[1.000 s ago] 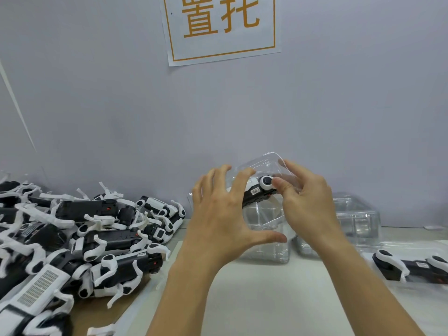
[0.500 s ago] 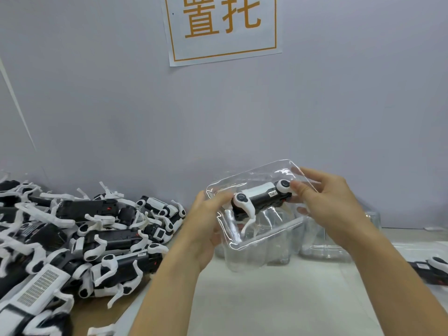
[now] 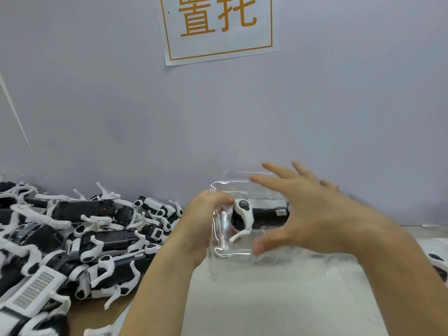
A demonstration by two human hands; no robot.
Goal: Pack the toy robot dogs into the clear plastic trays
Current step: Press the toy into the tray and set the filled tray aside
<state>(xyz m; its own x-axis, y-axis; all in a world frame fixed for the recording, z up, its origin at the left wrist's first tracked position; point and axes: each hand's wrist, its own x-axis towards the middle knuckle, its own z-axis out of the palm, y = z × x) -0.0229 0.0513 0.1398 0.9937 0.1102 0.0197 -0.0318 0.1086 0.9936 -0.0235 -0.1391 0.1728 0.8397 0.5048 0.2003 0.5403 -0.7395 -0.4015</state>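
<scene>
A black and white toy robot dog (image 3: pixel 259 215) lies on its side inside a clear plastic tray (image 3: pixel 221 238) held above the table. My left hand (image 3: pixel 201 224) grips the tray's left end, its thumb curled over the rim. My right hand (image 3: pixel 312 214) hovers in front of the tray's right side with spread, straight fingers and hides that end of the dog. Whether it touches the tray is unclear because of blur.
A pile of several toy robot dogs (image 3: pixel 80 241) fills the left of the table. Part of another dog (image 3: pixel 438 261) shows at the right edge. A paper sign (image 3: pixel 218 27) hangs on the grey wall. The white tabletop (image 3: pixel 266 306) lies below my hands.
The tray with the dog has come down and levelled out. My right hand let go of the dog's end and opened its fingers over the tray. My left hand kept its grip.
</scene>
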